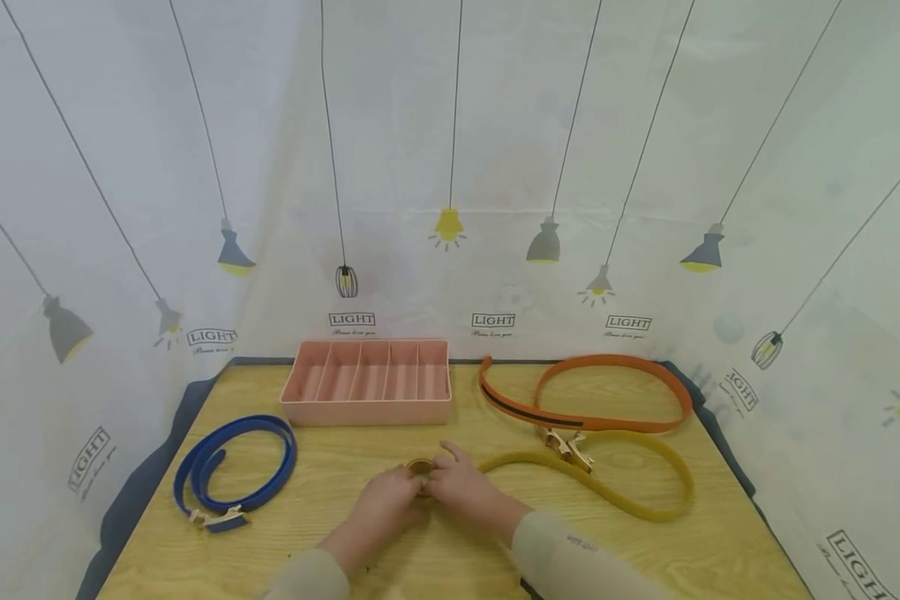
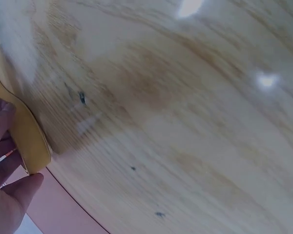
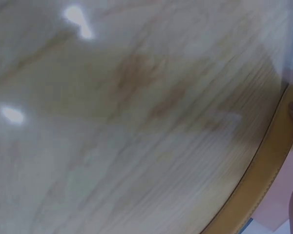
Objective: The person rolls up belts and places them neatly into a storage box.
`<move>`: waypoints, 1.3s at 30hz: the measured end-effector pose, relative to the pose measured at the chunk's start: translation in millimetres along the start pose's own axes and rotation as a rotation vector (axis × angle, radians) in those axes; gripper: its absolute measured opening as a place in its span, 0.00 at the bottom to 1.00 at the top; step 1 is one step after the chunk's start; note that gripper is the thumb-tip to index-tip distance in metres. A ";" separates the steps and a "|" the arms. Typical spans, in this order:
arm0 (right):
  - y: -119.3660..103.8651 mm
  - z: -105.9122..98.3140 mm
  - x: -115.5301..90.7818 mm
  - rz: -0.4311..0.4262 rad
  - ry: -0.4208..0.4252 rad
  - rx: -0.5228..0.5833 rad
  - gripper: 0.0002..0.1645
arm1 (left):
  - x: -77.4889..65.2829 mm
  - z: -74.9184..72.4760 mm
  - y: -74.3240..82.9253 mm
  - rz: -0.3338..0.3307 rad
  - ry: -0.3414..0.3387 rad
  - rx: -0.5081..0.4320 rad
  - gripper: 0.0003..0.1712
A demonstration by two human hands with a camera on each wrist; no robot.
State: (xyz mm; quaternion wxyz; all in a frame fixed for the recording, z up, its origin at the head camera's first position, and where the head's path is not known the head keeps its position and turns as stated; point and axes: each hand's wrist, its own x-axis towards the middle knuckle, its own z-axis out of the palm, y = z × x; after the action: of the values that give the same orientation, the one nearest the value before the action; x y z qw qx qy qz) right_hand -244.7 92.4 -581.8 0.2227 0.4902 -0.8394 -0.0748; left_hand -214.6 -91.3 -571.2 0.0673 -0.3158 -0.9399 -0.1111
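Observation:
Between the hands, a yellow belt (image 1: 607, 493) is wound at one end into a small coil (image 1: 421, 465) standing on its edge. My left hand (image 1: 384, 500) grips the coil's left side, its fingers and thumb also around the strap in the left wrist view. From the other side my right hand (image 1: 465, 487) pinches the coil, index finger raised. In the right wrist view the belt's stitched strap (image 3: 259, 185) trails away from the fingers. The rest of the yellow belt curves rightward, its far end beside gold buckles (image 1: 568, 448).
A pink tray (image 1: 367, 413) with several compartments stands at the back of the wooden table (image 1: 330, 475). At left lies a loosely looped blue belt (image 1: 288, 467) with a gold buckle (image 1: 216, 518). An orange belt (image 1: 615, 423) loops at the back right, close to the yellow one.

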 end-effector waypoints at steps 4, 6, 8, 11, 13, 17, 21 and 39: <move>-7.7 -4.4 2.7 0.084 -0.028 0.116 0.10 | 4.4 3.6 1.6 -0.045 0.024 0.043 0.11; -9.5 -5.6 3.4 0.113 -0.036 0.146 0.10 | 5.4 6.1 0.7 -0.057 0.042 0.050 0.10; -9.9 -6.5 3.1 0.131 -0.033 0.175 0.10 | 6.0 7.5 -0.7 -0.058 0.057 0.043 0.08; -7.9 -5.2 1.4 0.137 -0.014 0.204 0.09 | 6.4 9.7 -3.8 -0.052 0.057 0.019 0.08; -4.7 -3.4 -0.8 0.131 -0.001 0.217 0.10 | 7.4 10.4 -6.0 -0.039 0.053 0.018 0.08; 4.4 -1.3 -6.5 0.073 0.006 0.219 0.12 | 10.2 9.8 -10.2 -0.018 0.016 0.008 0.10; 13.4 -2.4 -12.0 -0.031 -0.016 0.196 0.15 | 11.5 7.5 -13.0 -0.012 -0.038 -0.018 0.10; 31.3 1.6 -10.8 -0.157 -0.064 0.106 0.11 | 8.5 2.4 -22.3 0.078 -0.113 -0.141 0.10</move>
State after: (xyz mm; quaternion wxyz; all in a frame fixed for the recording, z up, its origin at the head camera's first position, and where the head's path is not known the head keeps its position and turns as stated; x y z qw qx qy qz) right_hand -265.6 117.4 -575.7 0.1629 0.5628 -0.8079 -0.0631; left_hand -235.0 -103.1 -575.5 -0.0040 -0.3618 -0.9190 -0.1564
